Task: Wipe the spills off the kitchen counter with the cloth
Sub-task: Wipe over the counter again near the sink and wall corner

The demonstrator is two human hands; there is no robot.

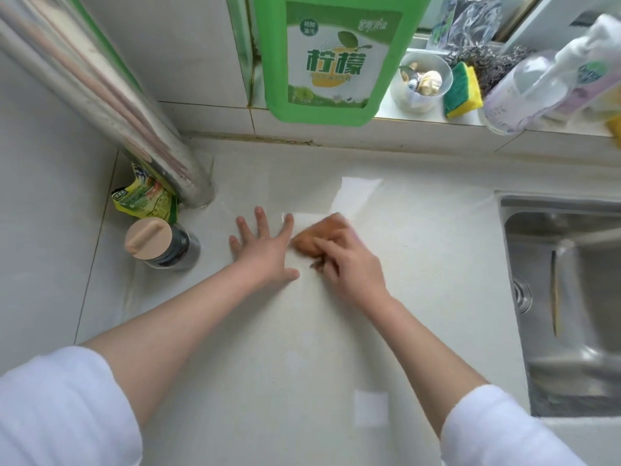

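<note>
Cloth [314, 238]: brownish, bunched mid-table [336, 331], under right hand [346, 264], fingers curled over it. Left hand [265, 248] flat beside it, fingers spread, holding nothing. Likely soft, light, limp; best held bunched under the palm. Wet sheen [356, 196] just beyond.

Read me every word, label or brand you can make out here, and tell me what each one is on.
"柠檬": large green characters on the white label of the green plastic detergent jug.
Small white characters in the jug label's round green badge: too small to read.
Pale script at the label's top right: too blurred.
Crumpled yellow-green packet behind the metal pipe: print unreadable.
Clear plastic spray bottle: label too blurred.
</note>
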